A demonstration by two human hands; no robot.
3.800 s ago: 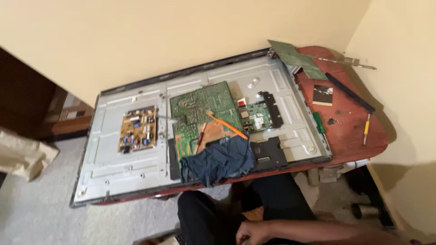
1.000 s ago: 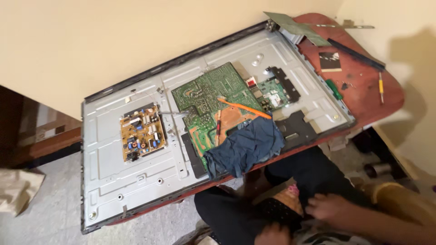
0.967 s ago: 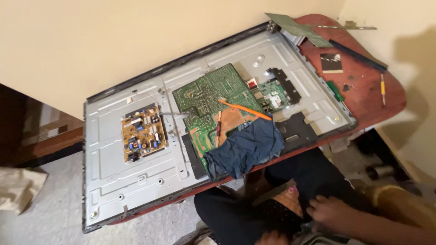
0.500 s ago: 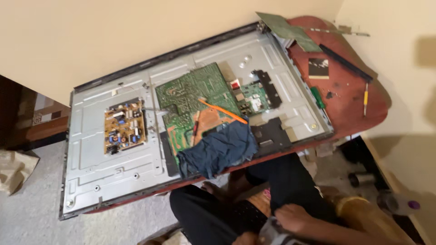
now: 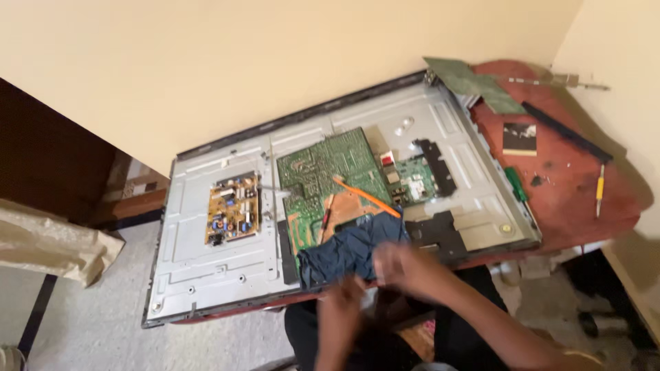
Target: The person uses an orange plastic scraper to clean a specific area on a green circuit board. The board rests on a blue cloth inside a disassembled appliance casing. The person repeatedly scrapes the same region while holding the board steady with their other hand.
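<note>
Blue cloth (image 5: 347, 251) lies under the blurred right hand (image 5: 402, 264); grip cannot be told.

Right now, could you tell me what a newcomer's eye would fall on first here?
The opened panel fills the red table, with a green board at its centre and a yellow board to the left. Both blurred hands, left and right, hover by the blue cloth.
</note>
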